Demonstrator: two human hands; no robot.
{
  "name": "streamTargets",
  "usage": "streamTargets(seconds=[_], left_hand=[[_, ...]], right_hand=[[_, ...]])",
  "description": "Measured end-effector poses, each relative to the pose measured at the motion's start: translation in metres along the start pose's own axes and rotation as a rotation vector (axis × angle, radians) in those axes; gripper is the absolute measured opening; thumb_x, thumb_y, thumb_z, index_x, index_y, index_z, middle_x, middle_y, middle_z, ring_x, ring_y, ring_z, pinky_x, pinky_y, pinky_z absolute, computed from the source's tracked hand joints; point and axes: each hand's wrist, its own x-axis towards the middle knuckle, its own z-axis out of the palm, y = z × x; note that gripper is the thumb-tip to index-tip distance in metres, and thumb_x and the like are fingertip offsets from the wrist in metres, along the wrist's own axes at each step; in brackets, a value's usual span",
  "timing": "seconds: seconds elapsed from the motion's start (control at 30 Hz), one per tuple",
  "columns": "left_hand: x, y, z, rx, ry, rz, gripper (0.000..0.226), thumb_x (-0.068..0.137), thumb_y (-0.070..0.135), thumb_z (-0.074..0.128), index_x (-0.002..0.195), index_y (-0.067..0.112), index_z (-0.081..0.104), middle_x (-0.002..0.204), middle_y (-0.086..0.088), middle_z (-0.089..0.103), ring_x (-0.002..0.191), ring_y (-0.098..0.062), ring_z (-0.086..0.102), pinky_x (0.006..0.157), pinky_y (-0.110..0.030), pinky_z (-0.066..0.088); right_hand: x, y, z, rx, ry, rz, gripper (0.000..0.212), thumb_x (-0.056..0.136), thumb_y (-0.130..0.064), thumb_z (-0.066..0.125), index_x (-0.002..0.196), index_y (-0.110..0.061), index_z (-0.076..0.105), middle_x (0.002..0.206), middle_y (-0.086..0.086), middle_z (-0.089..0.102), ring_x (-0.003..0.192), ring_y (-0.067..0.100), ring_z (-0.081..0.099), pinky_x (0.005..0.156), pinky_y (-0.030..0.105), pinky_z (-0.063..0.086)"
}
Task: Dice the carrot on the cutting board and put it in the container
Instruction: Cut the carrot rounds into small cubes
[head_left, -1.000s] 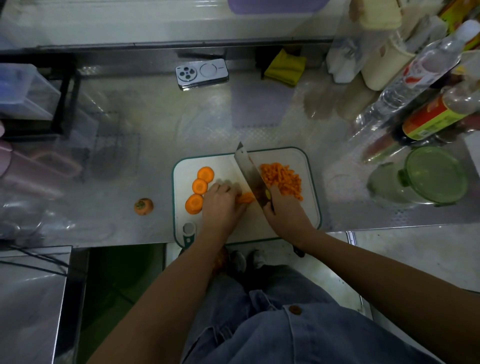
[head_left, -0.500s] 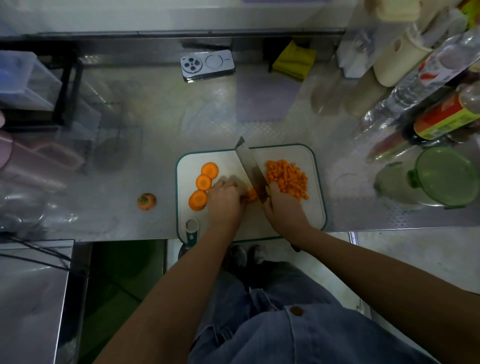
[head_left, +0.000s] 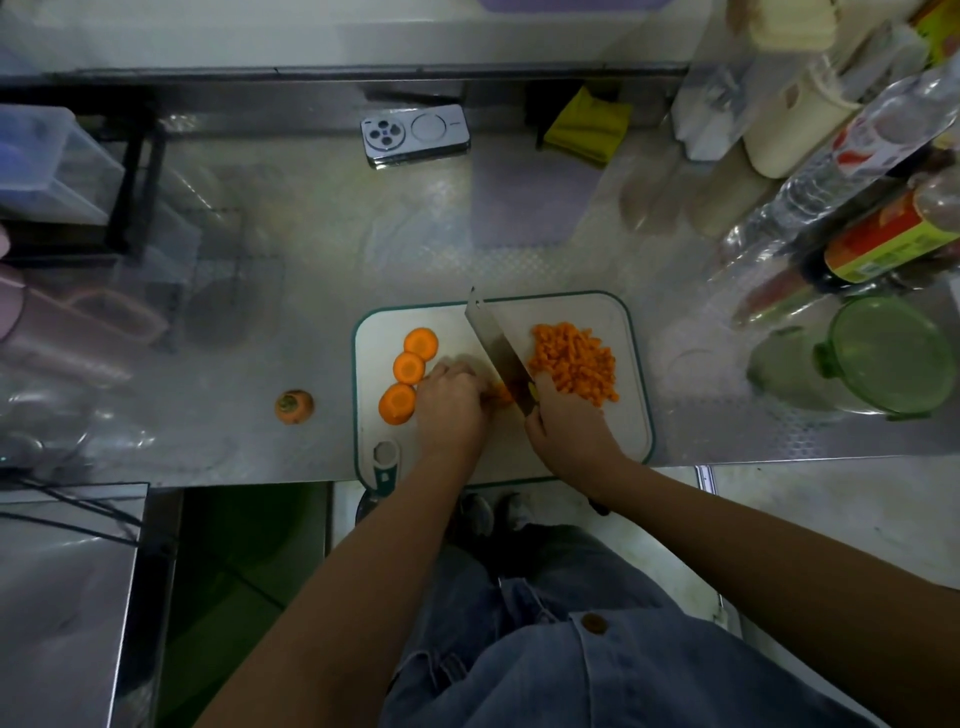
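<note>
A white cutting board with a teal rim lies on the steel counter. Three thick carrot rounds sit on its left part, and a heap of diced carrot covers its right part. My left hand curls over a small carrot piece, most of it hidden under the fingers. My right hand grips the handle of a cleaver, whose blade stands on the board against that piece. A clear container with a green lid stands to the right of the board.
A carrot top lies on the counter left of the board. A phone and a yellow cloth lie at the back. Bottles crowd the right side. Plastic bins stand at the left.
The carrot piece showing between my left fingers and the blade has become shorter. My left fingers have closed up to the cleaver.
</note>
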Motion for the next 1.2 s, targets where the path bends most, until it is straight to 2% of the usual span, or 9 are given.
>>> streamTargets(seconds=[0.17, 0.3, 0.47, 0.63, 0.73, 0.83, 0.97, 1.07, 1.2], left_hand=[[0.001, 0.0, 0.002, 0.035, -0.006, -0.006, 0.01, 0.059, 0.015, 0.082, 0.063, 0.02, 0.074, 0.07, -0.004, 0.062, 0.071, -0.025, 0.056, 0.051, -0.028, 0.038], [0.003, 0.0, 0.002, 0.006, -0.018, -0.019, 0.006, 0.061, 0.017, 0.079, 0.063, 0.019, 0.074, 0.071, -0.005, 0.062, 0.072, -0.027, 0.057, 0.052, -0.029, 0.036], [0.002, 0.001, 0.0, -0.092, -0.039, -0.07, 0.006, 0.076, 0.021, 0.071, 0.075, 0.017, 0.076, 0.083, -0.009, 0.065, 0.086, -0.029, 0.055, 0.065, -0.036, 0.044], [0.0, 0.0, 0.001, -0.146, -0.053, -0.123, 0.015, 0.082, 0.026, 0.066, 0.089, 0.02, 0.077, 0.091, -0.005, 0.066, 0.091, -0.023, 0.054, 0.07, -0.032, 0.041], [0.0, 0.0, 0.002, -0.156, -0.048, -0.133, 0.015, 0.082, 0.028, 0.065, 0.091, 0.023, 0.077, 0.091, -0.003, 0.065, 0.09, -0.021, 0.053, 0.066, -0.029, 0.036], [0.0, 0.0, 0.001, -0.157, -0.032, -0.125, 0.014, 0.082, 0.026, 0.066, 0.089, 0.024, 0.077, 0.088, -0.003, 0.065, 0.088, -0.021, 0.054, 0.063, -0.028, 0.033], [0.0, -0.001, 0.004, -0.122, -0.008, -0.117, 0.012, 0.081, 0.024, 0.067, 0.086, 0.025, 0.078, 0.086, -0.002, 0.067, 0.086, -0.021, 0.054, 0.061, -0.028, 0.035], [0.001, -0.002, 0.007, -0.109, -0.01, -0.129, 0.011, 0.08, 0.026, 0.068, 0.086, 0.024, 0.078, 0.085, -0.002, 0.067, 0.086, -0.021, 0.054, 0.061, -0.03, 0.039], [0.003, -0.002, 0.006, -0.121, -0.029, -0.133, 0.013, 0.08, 0.03, 0.067, 0.087, 0.026, 0.078, 0.082, -0.001, 0.069, 0.084, -0.02, 0.055, 0.06, -0.03, 0.041]], right_hand=[[0.004, -0.003, 0.009, -0.062, -0.002, 0.019, 0.033, 0.093, -0.012, 0.045, 0.126, -0.005, 0.044, 0.081, 0.014, 0.063, 0.067, 0.031, 0.061, 0.054, 0.036, 0.043], [0.012, -0.005, 0.008, -0.002, 0.012, 0.034, 0.027, 0.093, -0.011, 0.045, 0.119, -0.005, 0.045, 0.075, 0.012, 0.061, 0.065, 0.032, 0.059, 0.051, 0.031, 0.032], [0.017, -0.003, 0.001, 0.083, 0.055, 0.043, 0.034, 0.094, -0.011, 0.045, 0.127, -0.002, 0.043, 0.06, -0.007, 0.043, 0.05, 0.014, 0.042, 0.044, 0.026, 0.023], [0.009, -0.004, -0.005, 0.061, 0.026, -0.007, 0.029, 0.093, -0.011, 0.046, 0.12, -0.002, 0.045, 0.061, -0.01, 0.039, 0.053, 0.016, 0.044, 0.05, 0.029, 0.028], [0.003, -0.004, -0.003, 0.029, 0.003, -0.019, 0.021, 0.093, -0.013, 0.047, 0.113, -0.005, 0.046, 0.066, -0.003, 0.046, 0.055, 0.021, 0.047, 0.047, 0.028, 0.025], [0.001, -0.003, 0.0, 0.014, -0.003, -0.025, 0.029, 0.093, -0.014, 0.048, 0.12, -0.004, 0.045, 0.071, 0.003, 0.051, 0.058, 0.019, 0.046, 0.05, 0.028, 0.028], [0.0, -0.003, 0.007, 0.031, -0.005, -0.012, 0.037, 0.092, -0.014, 0.048, 0.128, -0.003, 0.043, 0.08, 0.014, 0.061, 0.067, 0.03, 0.058, 0.056, 0.03, 0.033], [0.003, -0.004, 0.013, 0.006, 0.002, -0.01, 0.04, 0.091, -0.011, 0.047, 0.13, -0.004, 0.041, 0.079, 0.016, 0.062, 0.067, 0.033, 0.059, 0.054, 0.032, 0.033], [0.01, -0.005, 0.01, 0.041, 0.041, 0.008, 0.028, 0.092, -0.009, 0.046, 0.119, -0.002, 0.045, 0.071, 0.014, 0.059, 0.059, 0.033, 0.056, 0.05, 0.033, 0.031]])
